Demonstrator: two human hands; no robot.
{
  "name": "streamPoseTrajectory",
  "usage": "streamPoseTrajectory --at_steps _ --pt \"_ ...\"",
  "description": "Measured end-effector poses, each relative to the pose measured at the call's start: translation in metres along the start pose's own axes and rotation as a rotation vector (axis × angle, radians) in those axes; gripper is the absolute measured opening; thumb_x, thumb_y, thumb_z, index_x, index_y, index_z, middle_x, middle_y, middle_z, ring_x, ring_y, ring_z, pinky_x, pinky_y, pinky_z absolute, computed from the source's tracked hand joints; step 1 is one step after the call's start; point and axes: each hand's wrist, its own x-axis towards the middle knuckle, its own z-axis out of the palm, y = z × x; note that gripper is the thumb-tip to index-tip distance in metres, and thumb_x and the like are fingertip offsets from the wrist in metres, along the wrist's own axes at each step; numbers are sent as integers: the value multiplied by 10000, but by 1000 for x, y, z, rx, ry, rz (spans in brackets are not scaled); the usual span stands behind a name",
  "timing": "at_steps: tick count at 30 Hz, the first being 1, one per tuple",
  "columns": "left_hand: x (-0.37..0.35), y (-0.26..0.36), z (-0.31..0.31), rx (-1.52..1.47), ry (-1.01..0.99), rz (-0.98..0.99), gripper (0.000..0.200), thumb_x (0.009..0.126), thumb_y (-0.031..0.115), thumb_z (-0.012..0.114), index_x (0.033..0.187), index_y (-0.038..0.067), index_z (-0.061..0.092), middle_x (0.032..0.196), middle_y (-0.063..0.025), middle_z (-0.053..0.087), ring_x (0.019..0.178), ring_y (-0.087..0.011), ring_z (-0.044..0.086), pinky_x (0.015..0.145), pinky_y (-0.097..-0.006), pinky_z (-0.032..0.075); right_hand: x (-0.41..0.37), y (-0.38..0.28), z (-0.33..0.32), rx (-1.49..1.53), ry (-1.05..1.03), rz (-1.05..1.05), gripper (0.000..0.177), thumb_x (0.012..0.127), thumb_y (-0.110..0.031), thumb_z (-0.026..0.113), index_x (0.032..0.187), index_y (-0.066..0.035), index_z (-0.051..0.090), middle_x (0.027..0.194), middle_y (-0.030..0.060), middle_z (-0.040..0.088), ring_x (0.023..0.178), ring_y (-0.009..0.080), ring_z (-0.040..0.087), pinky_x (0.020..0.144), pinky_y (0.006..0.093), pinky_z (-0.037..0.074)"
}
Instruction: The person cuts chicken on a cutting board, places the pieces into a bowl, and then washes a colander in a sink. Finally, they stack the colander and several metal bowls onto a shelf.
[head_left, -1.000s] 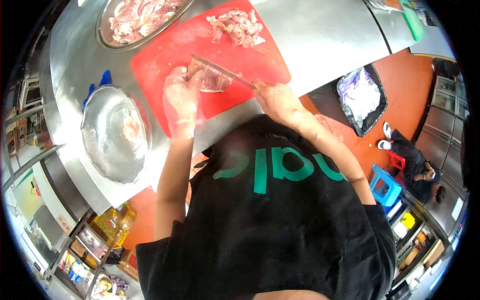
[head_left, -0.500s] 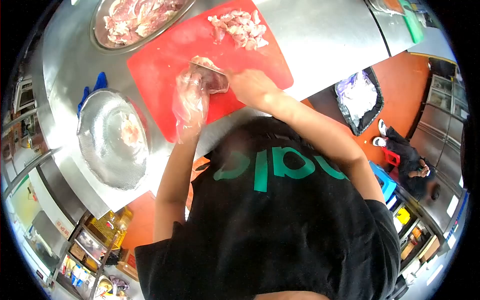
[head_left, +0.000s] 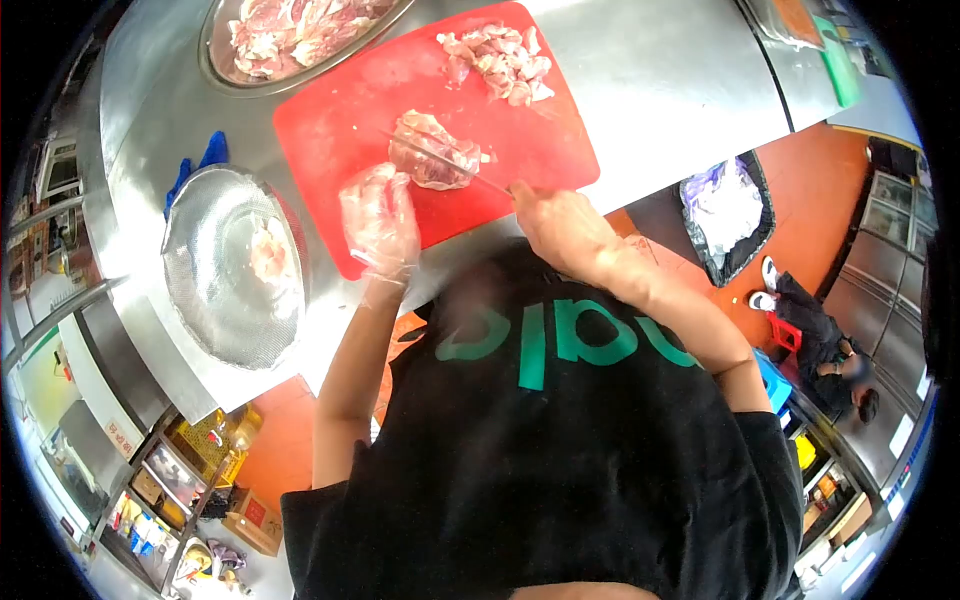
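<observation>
My right hand [head_left: 560,225] grips the handle of a knife [head_left: 450,163], fingers wrapped round it. The thin blade lies across a piece of raw meat [head_left: 425,135] in the middle of the red cutting board [head_left: 345,110]. In a clear plastic glove, my left hand [head_left: 380,215] rests over the board's near left part, just beside the meat. Its fingers look loosely bent and hold nothing that I can see. A pile of cut meat pieces [head_left: 505,65] sits at the board's far right.
A metal bowl of raw meat [head_left: 300,35] stands beyond the board's left corner. Left of the board are a mesh strainer [head_left: 215,290] with some meat and a blue glove [head_left: 213,150]. A lined bin [head_left: 730,215] and a seated person [head_left: 825,350] are at right.
My left hand has let go of the meat and drawn back toward me. My right hand has moved nearer and right, with more of the blade showing over the meat.
</observation>
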Motion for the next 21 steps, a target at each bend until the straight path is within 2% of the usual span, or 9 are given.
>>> streamPoseTrajectory --at_steps 2,4,5,9,14,21 --pt "3 0 5 52 -31 48 175 755 13 669 926 34 634 925 -119 605 868 -275 564 752 -362 476 1 3 12 -36 -46 53 91 830 -43 467 886 26 447 625 215 574 592 402 582 525 477 459" --pt "10 2 10 -17 -110 69 187 743 5 667 920 44 622 928 -118 588 865 -286 548 755 -374 464 0 0 15 -95 -87 103 112 824 -32 464 913 30 435 619 203 578 584 394 589 527 468 470" --pt "13 4 9 59 -142 82 198 735 -2 662 918 51 610 935 -117 574 865 -288 538 757 -382 455 -2 0 16 -98 -82 110 112 824 -32 464 913 30 435 619 203 578 584 394 589 527 468 470" --pt "10 -6 17 -53 -126 72 204 738 4 662 928 53 607 939 -120 570 863 -291 537 754 -387 454 -6 5 17 -87 -27 70 121 826 -30 457 928 30 428 621 198 583 585 394 593 533 469 475" --pt "7 -1 15 -96 -142 -73 208 739 5 665 938 42 614 952 -118 574 882 -295 536 760 -392 453 -3 2 10 -73 -29 23 114 818 -25 463 912 31 432 651 203 590 605 395 597 535 472 474" --pt "16 -5 21 -25 -186 60 329 727 -10 648 1051 44 622 1015 -134 595 924 -307 545 803 -401 451 17 5 7 -105 -88 -7 162 786 3 462 940 50 464 691 216 599 648 396 607 558 470 481"
